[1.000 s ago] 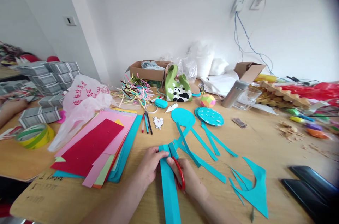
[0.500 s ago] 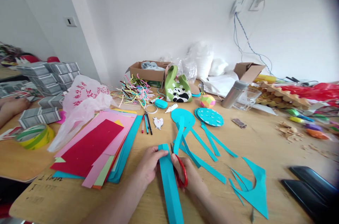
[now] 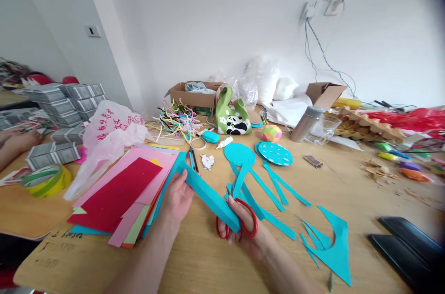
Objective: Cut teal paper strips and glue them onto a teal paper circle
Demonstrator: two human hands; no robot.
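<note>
A folded blue paper strip [image 3: 208, 194] slants between my two hands, above the table. My left hand [image 3: 179, 194] pinches its upper left end between thumb and fingers. Red-handled scissors [image 3: 251, 222] hang on the fingers of my right hand [image 3: 245, 226], which also touches the strip's lower right end. Just beyond my right hand lie a blue paper disc [image 3: 239, 154] with a strip across it and several loose blue strips [image 3: 278, 228]. To the right are blue offcuts [image 3: 339, 247]. Two dotted blue discs [image 3: 276, 153] overlap farther back.
Coloured paper sheets [image 3: 121, 192] are stacked left of my left hand. Behind stand a panda bag [image 3: 233, 120], a cardboard box [image 3: 194, 98] and a steel flask [image 3: 308, 124]. Black phone-like objects [image 3: 403, 252] lie at the right. Another person's hand [image 3: 26, 138] shows at far left.
The strip has swung from nearly upright to a slant. My left hand has moved left and up with one end. The scissors have turned in my right hand, which now touches the other end.
</note>
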